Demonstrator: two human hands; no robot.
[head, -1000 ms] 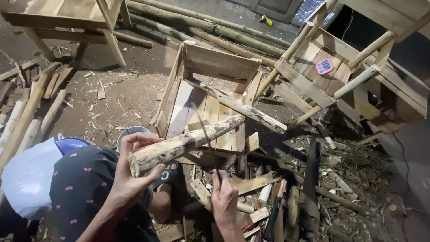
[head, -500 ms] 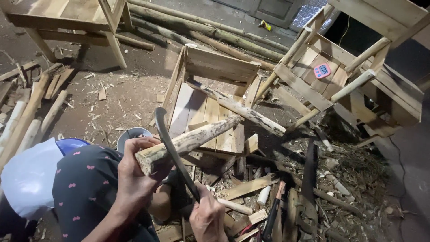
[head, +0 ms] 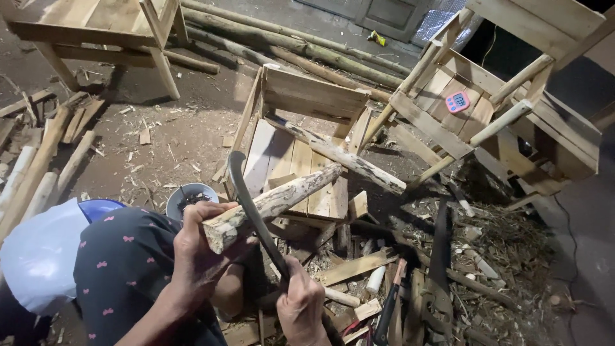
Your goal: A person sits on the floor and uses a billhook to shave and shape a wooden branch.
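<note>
Pale, half-peeled wood showed on the pole (head: 272,204), clamped near its end in the left hand (head: 202,253), while the right hand (head: 304,307), closed around the curved blade (head: 253,211), would best shave away from the fingers.

a pale slatted wooden chair (head: 301,138) lies tipped on the dirt floor (head: 186,128), and a second, larger wooden chair frame (head: 512,109) stands tilted to its right with a small pink digital timer (head: 457,102) on its seat slats. long peeled logs (head: 295,45) lie along the far side. a wooden bench (head: 90,29) stands at upper left. a grey round bowl (head: 189,198) sits near wood scraps, and a dark handsaw (head: 439,269) lies among shavings.
</note>
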